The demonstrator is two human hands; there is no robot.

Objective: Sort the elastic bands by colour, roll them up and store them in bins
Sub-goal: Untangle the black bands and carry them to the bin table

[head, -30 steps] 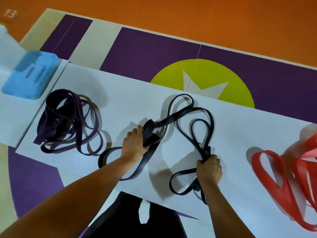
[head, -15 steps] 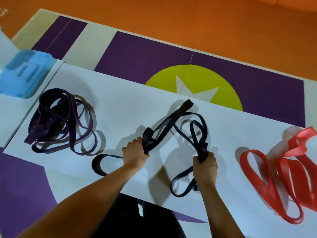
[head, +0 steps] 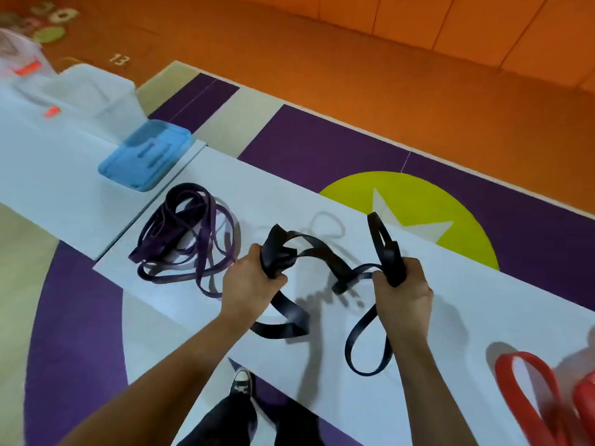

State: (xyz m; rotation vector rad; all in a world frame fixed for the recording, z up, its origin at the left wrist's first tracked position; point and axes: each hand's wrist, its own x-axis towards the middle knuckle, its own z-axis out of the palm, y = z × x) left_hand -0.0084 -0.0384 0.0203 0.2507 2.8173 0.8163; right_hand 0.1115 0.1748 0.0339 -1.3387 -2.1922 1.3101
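Observation:
Both of my hands grip the black elastic bands above a white table. My left hand holds a bunched fold of them; a loop hangs below it. My right hand clutches another bunch, with one loop standing up above the fist and one hanging down to the table. A pile of purple bands lies to the left. Red bands lie at the lower right, partly cut off by the frame.
A blue bin lid lies on a second white table at the left, next to clear plastic bins behind it. Below the tables are a purple and yellow floor mat, my legs and a shoe.
Both hands have lifted the black bands off the table and drawn them into tighter bunches. The view has swung left and up, so the bins show and the red bands slid to the corner.

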